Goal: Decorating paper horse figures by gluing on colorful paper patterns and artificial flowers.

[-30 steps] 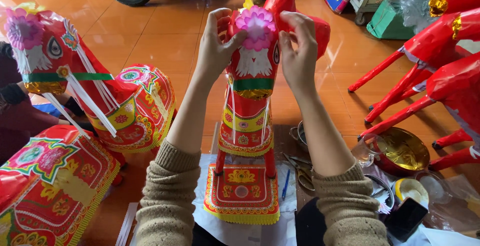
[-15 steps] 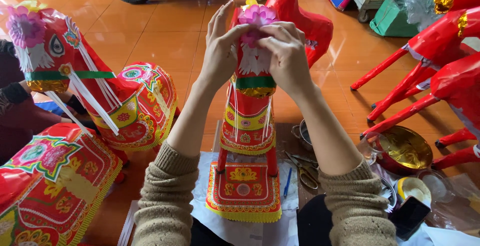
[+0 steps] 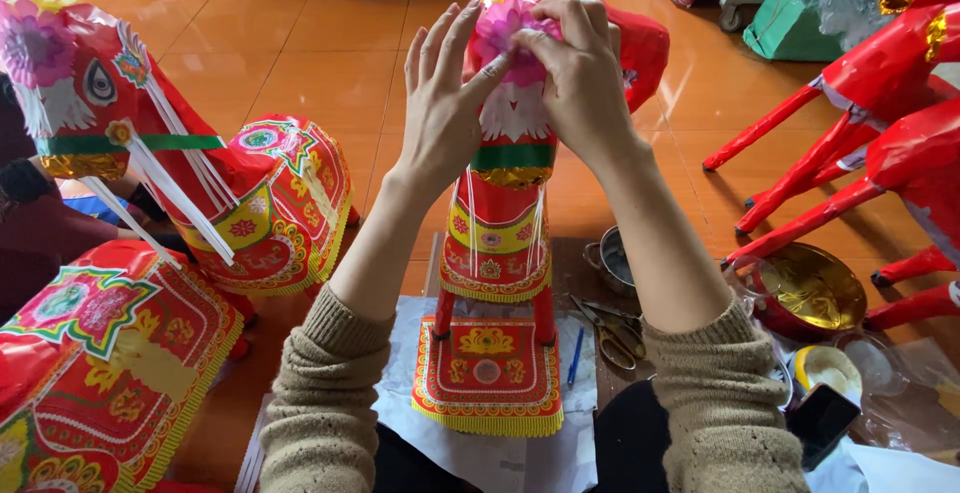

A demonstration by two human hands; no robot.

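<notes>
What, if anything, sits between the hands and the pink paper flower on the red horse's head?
Nothing visible does. The left hand and right hand are both already on the pink paper flower, fingers pressing it from either side atop the red paper horse.

Scissors, blue pen, metal pot — perhaps tape roll

Head view — close, steeply downward
</notes>
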